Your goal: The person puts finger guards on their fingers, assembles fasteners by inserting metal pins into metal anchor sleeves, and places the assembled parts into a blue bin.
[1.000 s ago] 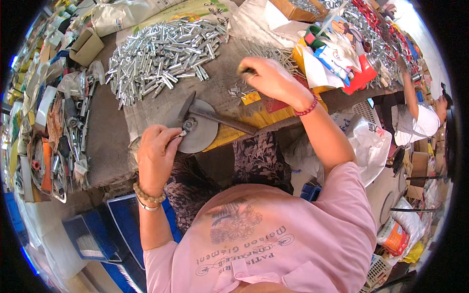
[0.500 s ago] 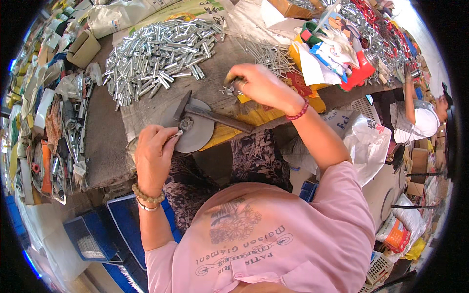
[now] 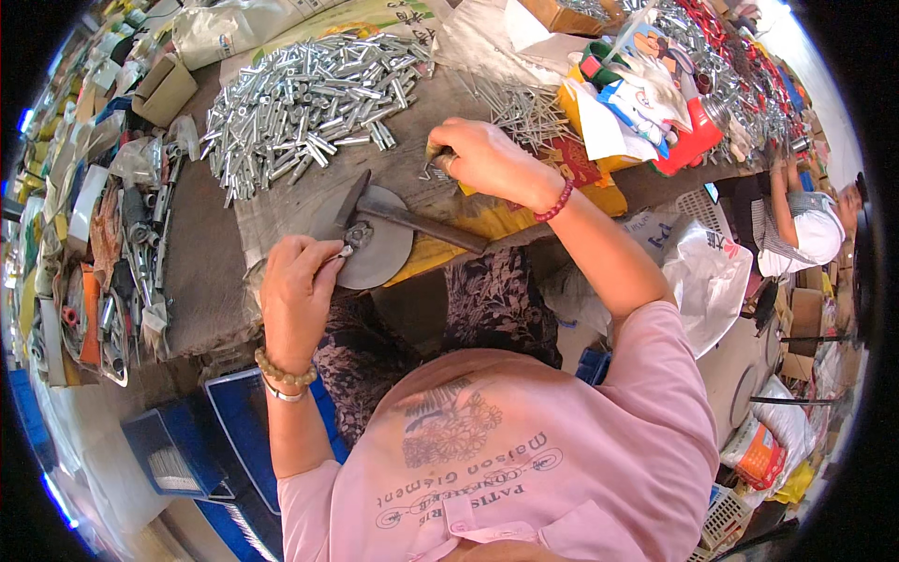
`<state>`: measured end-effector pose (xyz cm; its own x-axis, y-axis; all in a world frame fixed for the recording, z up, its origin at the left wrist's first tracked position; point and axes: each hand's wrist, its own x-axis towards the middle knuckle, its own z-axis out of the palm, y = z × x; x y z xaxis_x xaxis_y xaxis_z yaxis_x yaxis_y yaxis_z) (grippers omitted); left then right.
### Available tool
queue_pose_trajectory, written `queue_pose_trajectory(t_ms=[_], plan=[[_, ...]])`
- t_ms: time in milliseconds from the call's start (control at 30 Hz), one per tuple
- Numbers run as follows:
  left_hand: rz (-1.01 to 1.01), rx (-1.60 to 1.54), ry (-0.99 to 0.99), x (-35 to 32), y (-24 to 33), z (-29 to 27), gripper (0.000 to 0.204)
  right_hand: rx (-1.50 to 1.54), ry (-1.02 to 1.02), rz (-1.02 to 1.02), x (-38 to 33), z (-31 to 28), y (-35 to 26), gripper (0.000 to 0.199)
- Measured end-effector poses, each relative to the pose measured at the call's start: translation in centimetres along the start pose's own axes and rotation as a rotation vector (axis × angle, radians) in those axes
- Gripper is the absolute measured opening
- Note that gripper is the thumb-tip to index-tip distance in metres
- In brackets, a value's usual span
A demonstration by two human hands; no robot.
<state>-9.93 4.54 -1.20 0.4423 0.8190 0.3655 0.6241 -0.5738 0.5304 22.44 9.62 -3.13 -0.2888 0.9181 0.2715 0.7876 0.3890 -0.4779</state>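
My left hand (image 3: pixel 298 290) pinches a small shiny metal part (image 3: pixel 346 251) between thumb and fingertips, over the edge of a round grey metal plate (image 3: pixel 386 258). A hammer (image 3: pixel 412 223) lies across that plate, its head on the far left side and its wooden handle pointing right. My right hand (image 3: pixel 489 161) is at the table's middle right with fingers curled together; whatever they hold is hidden. Tiny metal bits (image 3: pixel 434 172) lie just below its fingertips. Beyond it is a pile of thin metal rods (image 3: pixel 518 108).
A large heap of silver metal tubes (image 3: pixel 309 108) covers the table's far middle. Tools and parts crowd the left, beside a small open cardboard box (image 3: pixel 164 91). A red bottle (image 3: pixel 695 140) stands right. Blue crates (image 3: pixel 173 454) sit below left. Another person (image 3: pixel 796 225) works far right.
My right hand has drawn slightly left and toward me, its fingers curling closer together. My left hand keeps its pinch on the small metal part, almost unmoved.
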Motion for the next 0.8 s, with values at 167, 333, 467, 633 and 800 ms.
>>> queue_pose_trajectory(t_ms=[167,333,467,633,800], plan=[[-0.013,0.002,-0.009,0.0,0.1,-0.1,0.017,0.149,-0.055,0.194,-0.8,-3.1,-1.3,0.018],[-0.012,-0.017,0.004,0.2,0.2,0.1,0.015,-0.015,0.09,0.028,-2.7,-0.9,-0.6,0.021],[0.002,-0.008,0.018,0.0,0.2,0.1,0.015,0.155,0.072,0.025,-2.1,0.0,-3.2,0.019],[0.037,0.009,0.012,-0.2,0.1,0.0,0.019,0.002,0.219,0.173,-2.9,-4.0,-2.4,0.021],[0.041,0.015,0.039,-0.3,0.1,0.2,0.018,-0.228,0.261,0.27,-5.4,-7.2,0.9,0.019]])
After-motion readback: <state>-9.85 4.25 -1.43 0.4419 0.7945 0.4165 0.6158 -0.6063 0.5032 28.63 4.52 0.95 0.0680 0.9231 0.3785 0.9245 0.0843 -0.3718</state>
